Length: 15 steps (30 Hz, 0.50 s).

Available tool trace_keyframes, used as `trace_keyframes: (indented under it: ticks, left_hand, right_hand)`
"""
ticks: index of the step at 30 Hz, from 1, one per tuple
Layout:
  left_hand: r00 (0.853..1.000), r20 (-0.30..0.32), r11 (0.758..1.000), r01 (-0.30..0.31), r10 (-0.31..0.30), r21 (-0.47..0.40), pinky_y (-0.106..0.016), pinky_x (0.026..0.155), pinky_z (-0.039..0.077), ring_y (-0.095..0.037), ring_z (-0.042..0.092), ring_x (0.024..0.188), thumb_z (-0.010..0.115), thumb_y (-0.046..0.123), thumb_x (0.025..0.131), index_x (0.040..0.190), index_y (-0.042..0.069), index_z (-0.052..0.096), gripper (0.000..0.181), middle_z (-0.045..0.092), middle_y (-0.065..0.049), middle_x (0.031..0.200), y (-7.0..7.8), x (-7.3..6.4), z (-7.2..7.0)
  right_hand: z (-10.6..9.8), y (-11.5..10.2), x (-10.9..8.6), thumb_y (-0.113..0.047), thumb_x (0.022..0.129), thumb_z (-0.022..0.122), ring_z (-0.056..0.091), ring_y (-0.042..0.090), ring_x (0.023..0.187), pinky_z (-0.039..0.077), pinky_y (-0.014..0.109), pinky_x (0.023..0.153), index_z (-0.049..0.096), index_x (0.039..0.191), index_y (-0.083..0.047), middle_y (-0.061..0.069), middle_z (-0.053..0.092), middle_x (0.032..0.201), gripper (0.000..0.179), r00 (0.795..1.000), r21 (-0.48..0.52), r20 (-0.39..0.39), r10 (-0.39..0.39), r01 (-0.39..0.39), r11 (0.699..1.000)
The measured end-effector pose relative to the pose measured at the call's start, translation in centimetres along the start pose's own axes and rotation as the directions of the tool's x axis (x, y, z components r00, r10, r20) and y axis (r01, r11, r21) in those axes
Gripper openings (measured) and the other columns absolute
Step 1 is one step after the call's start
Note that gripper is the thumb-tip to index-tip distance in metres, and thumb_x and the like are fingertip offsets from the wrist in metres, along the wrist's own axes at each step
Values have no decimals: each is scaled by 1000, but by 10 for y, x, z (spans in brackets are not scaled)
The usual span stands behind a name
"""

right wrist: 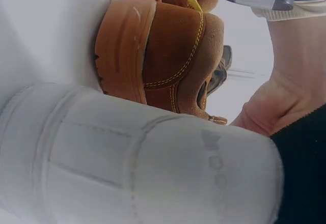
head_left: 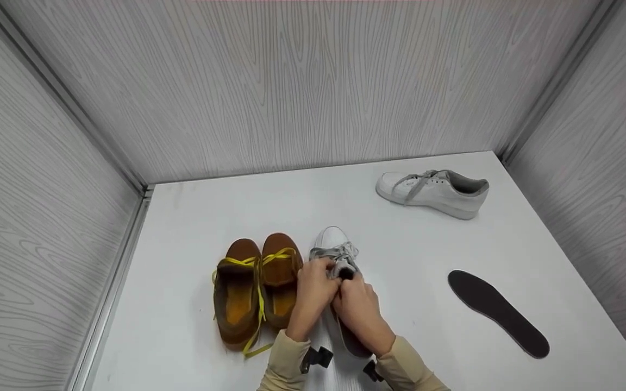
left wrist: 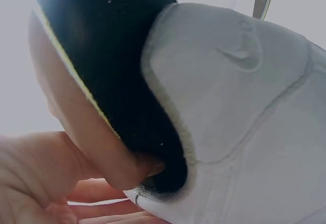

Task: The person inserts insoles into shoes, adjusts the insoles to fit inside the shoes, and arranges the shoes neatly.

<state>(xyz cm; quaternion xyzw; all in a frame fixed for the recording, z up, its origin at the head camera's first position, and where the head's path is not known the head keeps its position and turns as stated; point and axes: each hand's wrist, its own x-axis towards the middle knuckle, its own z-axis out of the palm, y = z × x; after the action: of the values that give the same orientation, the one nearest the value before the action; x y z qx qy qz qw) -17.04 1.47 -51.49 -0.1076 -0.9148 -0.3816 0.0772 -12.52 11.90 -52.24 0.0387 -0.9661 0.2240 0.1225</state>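
Observation:
A white sneaker (head_left: 332,238) with grey laces stands in front of me, toe pointing away. My left hand (head_left: 313,288) grips the sneaker by its opening, near the tongue. A dark insole (head_left: 355,346) goes partway into that opening, its heel end sticking out toward me. My right hand (head_left: 359,307) holds the insole close to the opening. In the left wrist view, a fingertip (left wrist: 153,166) presses at the insole where it enters the shoe, beside the padded collar (left wrist: 175,124). The insole's front part is hidden inside the sneaker.
Left of the sneaker stands a pair of brown shoes (head_left: 243,250) with yellow laces. Another white sneaker (head_left: 438,198) lies at the back right on the white table (head_left: 210,203). A second dark insole (head_left: 495,309) lies at the right. Wood-grained panels (head_left: 291,87) surround the table.

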Motion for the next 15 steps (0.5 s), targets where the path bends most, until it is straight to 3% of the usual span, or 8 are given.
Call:
trace_keyframes:
  ticks: [9, 15]
  left_hand:
    - [1000, -11, 1000, 20, -20, -2, -48, 73, 51, -31, 67, 80, 77, 4, 71, 85, 8, 76, 14, 73, -6, 82, 0, -2, 4]
    - [999, -3, 999, 35, -35, 1, -49, 76, 52, -32, 68, 86, 77, 6, 73, 94, 5, 76, 21, 73, -10, 90, 0, -3, 2]
  right_hand:
    - [-19, -4, -8, -20, 77, 72, 60, 40, 60, 49, 49, 50, 58, 69, -4, 22, 56, 76, 23, 995, 26, 100, 5, -8, 1000]
    - [-40, -11, -16, -26, 74, 75, 60, 39, 60, 50, 49, 51, 61, 74, -1, 20, 57, 71, 29, 970, -51, 242, 14, -2, 999]
